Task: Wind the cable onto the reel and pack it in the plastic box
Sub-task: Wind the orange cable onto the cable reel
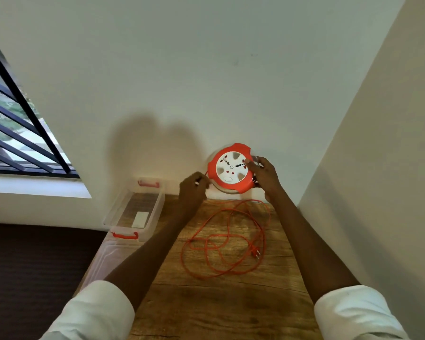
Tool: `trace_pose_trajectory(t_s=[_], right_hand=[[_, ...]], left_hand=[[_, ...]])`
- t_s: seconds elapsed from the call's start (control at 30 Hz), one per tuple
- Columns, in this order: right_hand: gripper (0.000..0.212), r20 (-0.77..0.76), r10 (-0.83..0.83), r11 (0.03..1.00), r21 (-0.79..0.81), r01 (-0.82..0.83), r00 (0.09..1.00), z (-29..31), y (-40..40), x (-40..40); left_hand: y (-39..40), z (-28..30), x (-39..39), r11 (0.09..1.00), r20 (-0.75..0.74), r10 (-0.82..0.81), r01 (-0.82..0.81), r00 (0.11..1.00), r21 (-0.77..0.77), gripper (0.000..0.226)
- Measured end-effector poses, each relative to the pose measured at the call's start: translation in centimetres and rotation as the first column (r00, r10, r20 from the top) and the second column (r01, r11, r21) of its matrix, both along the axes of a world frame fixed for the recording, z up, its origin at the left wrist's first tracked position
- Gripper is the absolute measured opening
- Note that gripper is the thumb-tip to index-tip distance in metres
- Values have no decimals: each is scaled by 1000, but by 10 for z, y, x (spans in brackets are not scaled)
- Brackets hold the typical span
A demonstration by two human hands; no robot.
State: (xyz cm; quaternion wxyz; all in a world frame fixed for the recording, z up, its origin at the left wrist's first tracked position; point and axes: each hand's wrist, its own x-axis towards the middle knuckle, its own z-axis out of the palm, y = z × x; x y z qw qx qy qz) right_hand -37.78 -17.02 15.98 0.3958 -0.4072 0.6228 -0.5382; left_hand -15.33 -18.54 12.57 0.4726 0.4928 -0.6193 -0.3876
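Note:
An orange reel (231,168) with a white socket face is held up above the far end of the wooden table, facing me. My right hand (264,174) grips its right rim. My left hand (193,190) pinches the orange cable just left of the reel. The rest of the orange cable (221,241) lies in loose loops on the table, its plug (255,251) at the right of the loops. A clear plastic box (135,209) with red handles stands open at the table's left edge.
The box's clear lid (101,261) lies along the table's left side, nearer to me. The wooden table (218,303) sits in a corner, with white walls behind and to the right. A barred window (17,133) is at the left.

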Motion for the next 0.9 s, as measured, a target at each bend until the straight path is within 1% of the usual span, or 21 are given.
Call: trace_pose_trajectory(t_s=[0.03,0.07,0.1,0.13,0.17,0.23,0.27,0.3,0.37,0.4,0.43,0.47,0.5,0.53,0.57,0.6,0.63,0.67,0.7,0.8,0.9], right_hand=[[48,35,-20,1000,-7,20,999,-1,0,0],[48,70,-25,1000,-12,26,997,-1,0,0],[49,103,-20,1000,-13,22,995,-1,0,1],[49,131,-8,1000,-12,10,991,-1,0,1],[49,153,7,1000,-11,-5,988,-1,1,1],[51,169,30,1000,-9,-29,985,-3,3,1],[51,168,40,999,-7,-40,985,-4,4,1],[51,160,50,999,-10,-49,986,-6,5,3],[49,131,55,998,-22,-52,990,-8,5,7],[49,62,33,999,-40,-30,998,-7,4,9],[50,-90,-11,997,-80,4,996,-6,5,10],[52,-326,-72,988,-150,24,943,-6,6,10],[52,-579,-138,971,-240,-5,803,-5,8,10],[50,-779,-195,946,-311,-97,596,-5,9,10],[48,-892,-222,918,-327,-224,393,-4,10,10],[49,-948,-208,902,-281,-329,239,-4,9,11],[53,-978,-158,904,-199,-378,136,-3,9,15],[57,-992,-106,918,-124,-377,69,-3,9,18],[61,-997,-80,930,-80,-358,15,-2,8,22],[67,-987,-73,944,-22,-330,-144,4,3,28],[70,-959,11,954,95,-285,-282,10,-6,30]], left_hand=[[3,-3,-3,989,-16,-95,96,995,114,22],[4,-5,-7,948,-52,-173,180,984,262,20],[6,-3,-11,875,-119,-221,251,968,413,20],[6,-2,-15,805,-222,-224,308,949,507,25],[4,-2,-18,778,-345,-187,353,920,519,30],[-2,-1,-23,818,-566,-84,381,820,431,38],[-4,2,-22,839,-632,-39,369,774,400,43],[-6,4,-22,850,-664,-7,354,748,391,47],[-8,7,-22,860,-670,17,331,742,388,49],[-8,8,-22,866,-664,14,322,747,381,48],[-8,9,-22,873,-657,7,316,754,371,48],[-9,10,-22,883,-644,1,302,765,360,46],[-9,10,-21,894,-624,-2,281,782,349,44],[-9,10,-20,904,-601,-1,258,800,342,41],[-10,10,-19,909,-581,2,241,814,340,38],[-12,10,-18,911,-563,5,229,826,343,37],[-14,11,-17,912,-545,8,217,839,348,37],[-16,11,-16,913,-524,11,205,852,354,38],[-17,11,-16,913,-504,15,194,863,358,39],[-21,13,-13,917,-451,-1,181,893,356,37],[-23,13,-13,917,-413,-50,206,909,341,36]])
